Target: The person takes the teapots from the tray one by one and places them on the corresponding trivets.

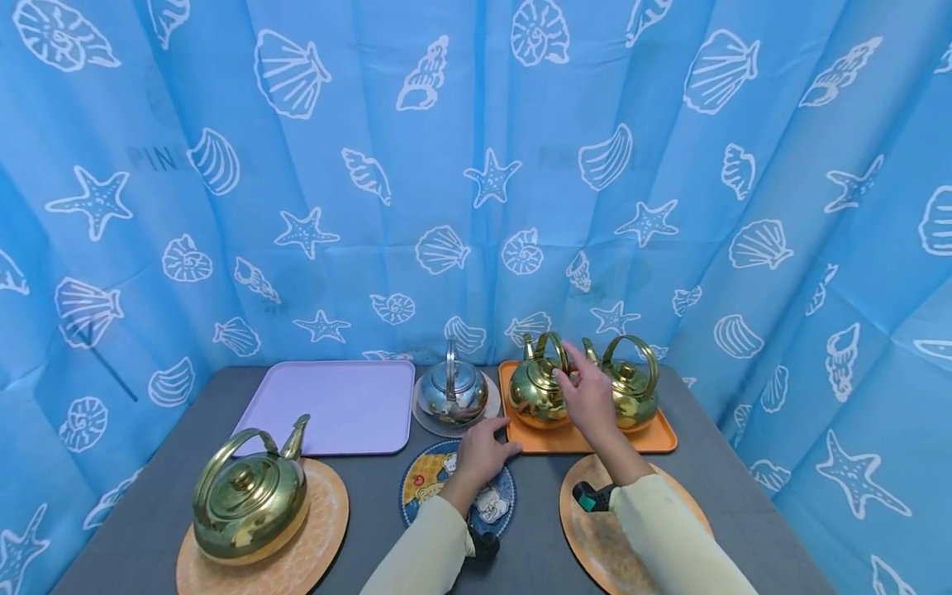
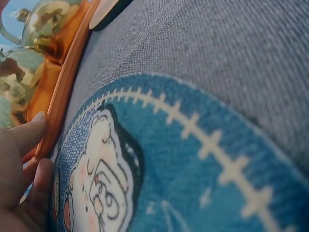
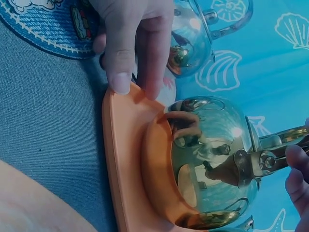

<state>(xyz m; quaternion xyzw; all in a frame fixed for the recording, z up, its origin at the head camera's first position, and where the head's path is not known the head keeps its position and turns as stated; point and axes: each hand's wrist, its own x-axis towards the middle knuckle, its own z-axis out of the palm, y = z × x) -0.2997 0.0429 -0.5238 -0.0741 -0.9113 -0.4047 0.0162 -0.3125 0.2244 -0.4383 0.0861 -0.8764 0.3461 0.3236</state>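
Observation:
A gold teapot (image 1: 537,388) sits upright on an orange tray (image 1: 654,443). Close to its raised handle is my right hand (image 1: 591,401), thumb and index finger spread apart. In the right wrist view, fingertips (image 3: 295,179) overlap the handle's edge; firm contact is hard to judge. A second gold teapot (image 1: 632,392) stands on the tray's right half, partly behind that hand. My left hand (image 1: 483,450) pinches the tray's near left corner, thumb on the rim (image 2: 60,104). Beneath its wrist lies a round blue cartoon placemat (image 1: 418,494).
A silver teapot (image 1: 455,392) stands on a pale round mat (image 1: 487,411), left of the tray. Farther left are a lilac tray (image 1: 338,405) and a large gold teapot (image 1: 249,504) on a round wooden-look mat (image 1: 327,516). Another such mat (image 1: 587,529) lies under my right forearm.

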